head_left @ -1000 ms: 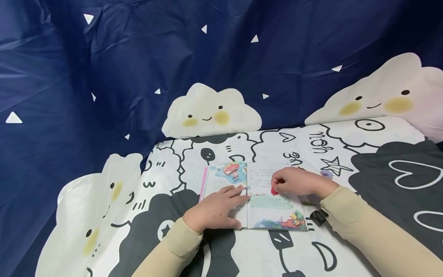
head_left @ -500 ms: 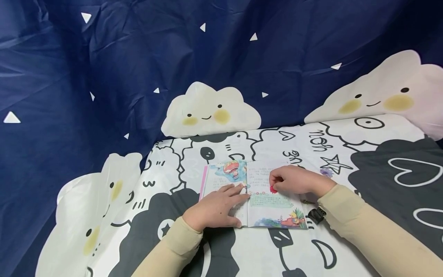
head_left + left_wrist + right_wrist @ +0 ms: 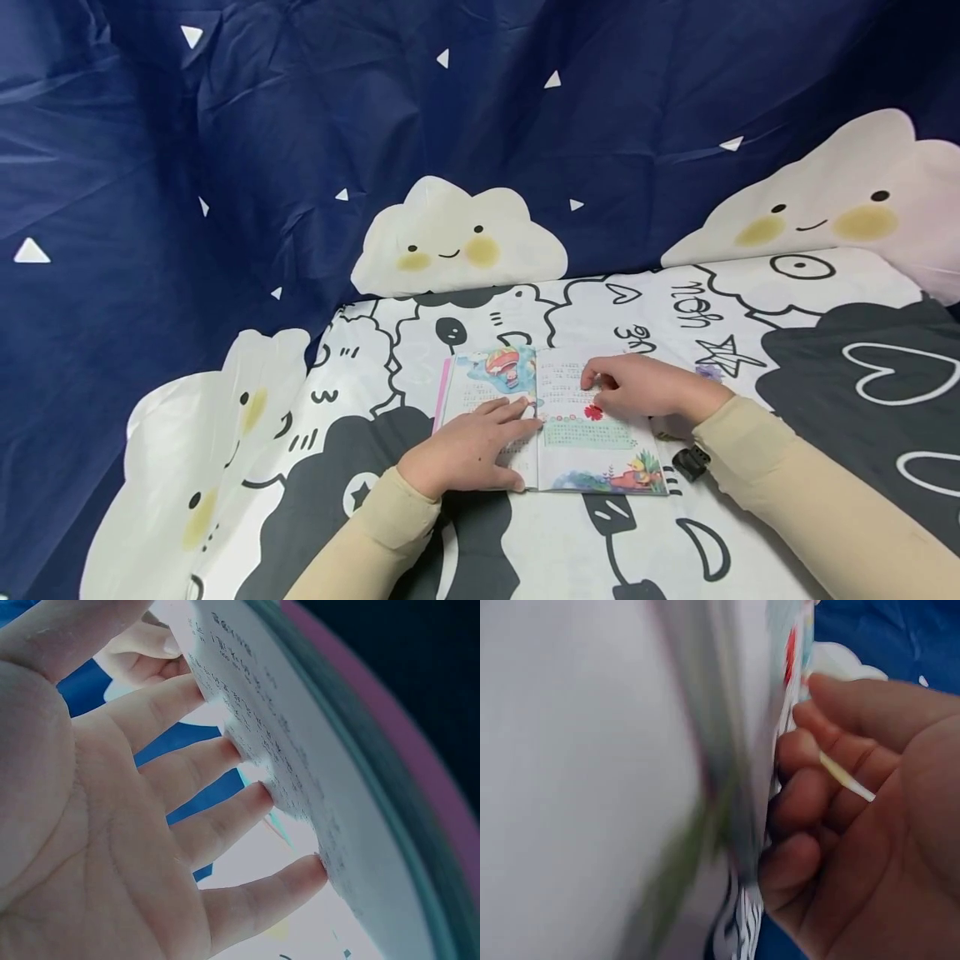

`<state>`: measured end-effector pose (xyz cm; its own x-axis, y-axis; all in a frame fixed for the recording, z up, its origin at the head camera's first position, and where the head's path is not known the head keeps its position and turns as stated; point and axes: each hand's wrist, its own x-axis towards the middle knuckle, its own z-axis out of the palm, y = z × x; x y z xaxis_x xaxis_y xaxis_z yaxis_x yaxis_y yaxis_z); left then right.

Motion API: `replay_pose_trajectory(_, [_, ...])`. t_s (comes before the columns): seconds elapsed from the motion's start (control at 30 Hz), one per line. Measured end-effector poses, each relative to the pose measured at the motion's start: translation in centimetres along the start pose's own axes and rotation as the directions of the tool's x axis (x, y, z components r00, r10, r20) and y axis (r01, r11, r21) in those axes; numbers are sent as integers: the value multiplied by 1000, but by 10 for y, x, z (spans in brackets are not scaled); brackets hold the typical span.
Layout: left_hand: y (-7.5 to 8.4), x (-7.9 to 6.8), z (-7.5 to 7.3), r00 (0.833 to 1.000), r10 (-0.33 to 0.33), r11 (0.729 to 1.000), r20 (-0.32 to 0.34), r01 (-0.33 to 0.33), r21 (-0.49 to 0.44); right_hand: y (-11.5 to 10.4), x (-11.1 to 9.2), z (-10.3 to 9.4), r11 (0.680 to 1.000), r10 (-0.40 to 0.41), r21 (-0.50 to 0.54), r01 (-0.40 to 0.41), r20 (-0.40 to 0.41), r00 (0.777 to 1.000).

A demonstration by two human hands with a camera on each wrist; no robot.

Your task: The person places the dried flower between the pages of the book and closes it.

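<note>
An open picture book point(image 3: 592, 479) lies on the patterned sheet, its pages showing small text and coloured drawings. On the right-hand page rests a small red flower point(image 3: 593, 412), also glimpsed edge-on as a red patch point(image 3: 790, 656) in the right wrist view. My left hand point(image 3: 472, 450) lies spread on the left page, fingertips point(image 3: 259, 795) touching the paper. Just above the flower, my right hand point(image 3: 648, 387) has its index finger and thumb parted, the other fingers curled. A yellow-white sliver point(image 3: 846, 777) shows among those fingers; I cannot tell whether it is held or background.
A purple flower-like thing point(image 3: 707, 372) lies right of the book. By the right cuff is a small black object point(image 3: 691, 462). Cloud-shaped cushions point(image 3: 459, 242) stand along a dark blue curtain point(image 3: 375, 100) at the back. Something greenish point(image 3: 697, 855) is blurred in the right wrist view.
My right thumb and fingertips have come off the red flower, which now shows on the page below them. My left hand has stayed where it was.
</note>
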<state>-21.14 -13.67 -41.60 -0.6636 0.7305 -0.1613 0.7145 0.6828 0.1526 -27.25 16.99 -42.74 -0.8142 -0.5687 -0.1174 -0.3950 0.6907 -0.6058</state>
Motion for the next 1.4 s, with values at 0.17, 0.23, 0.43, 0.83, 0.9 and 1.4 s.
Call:
replay_pose_trajectory(0.17, [0,0,1,1000,2,1000,-6,-2,3,14,0,-13,999,3,-45,-4,-20,1000])
replay_pose_trajectory(0.23, [0,0,0,1000,1,1000,-3,-1,5,20,-1,-18,999,19,-50,-20,-25,1000])
replay_pose_trajectory(0.43, [1,0,0,1000,-5,1000,5,5,8,32,-4,-27,996,93,-11,-93,-11,996])
replay_pose_trajectory(0.83, [1,-1,1,1000,-7,1000,8,7,7,37,-3,-28,989,146,25,-146,-8,989])
replay_pose_trajectory(0.9, [1,-1,0,1000,-6,1000,6,6,13,37,-3,-29,989,148,33,-147,-25,989])
replay_pose_trajectory(1.4, [1,-1,-2,1000,-1,1000,6,1,8,38,-2,-29,991,58,-112,-68,-89,994])
